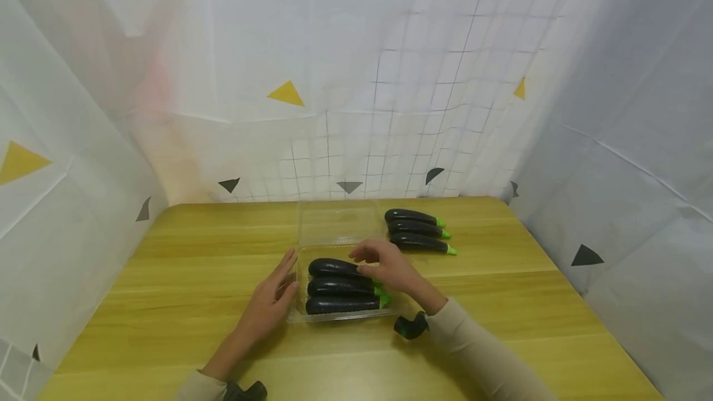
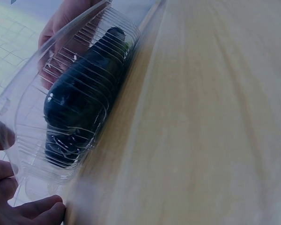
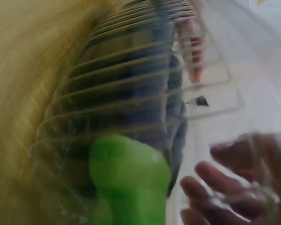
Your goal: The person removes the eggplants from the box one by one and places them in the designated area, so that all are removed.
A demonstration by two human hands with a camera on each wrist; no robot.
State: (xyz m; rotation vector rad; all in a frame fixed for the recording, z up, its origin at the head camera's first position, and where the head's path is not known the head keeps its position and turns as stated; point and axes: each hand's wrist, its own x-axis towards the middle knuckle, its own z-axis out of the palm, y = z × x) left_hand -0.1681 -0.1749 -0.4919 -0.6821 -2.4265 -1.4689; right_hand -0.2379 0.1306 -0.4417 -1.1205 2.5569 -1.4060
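Observation:
A clear plastic clamshell box (image 1: 341,319) lies on the table with its lid (image 1: 338,221) folded back. Inside, three dark eggplants (image 1: 337,287) lie side by side, green stems to the right. My left hand (image 1: 269,303) rests along the box's left side, fingers extended; in the left wrist view its fingertips (image 2: 42,207) are at the box's end. Over the farthest eggplant in the box hovers my right hand (image 1: 388,267), its fingers loosely bent. Close up in the right wrist view, a green stem (image 3: 129,164) shows through the ribbed wall, those fingers apart from it.
Behind the box to the right, three more eggplants (image 1: 412,228) lie in a row on the wooden table (image 1: 223,252). White sheets (image 1: 250,36) enclose the table at the back and both sides. A dark wrist device (image 1: 411,327) sits beside the right sleeve.

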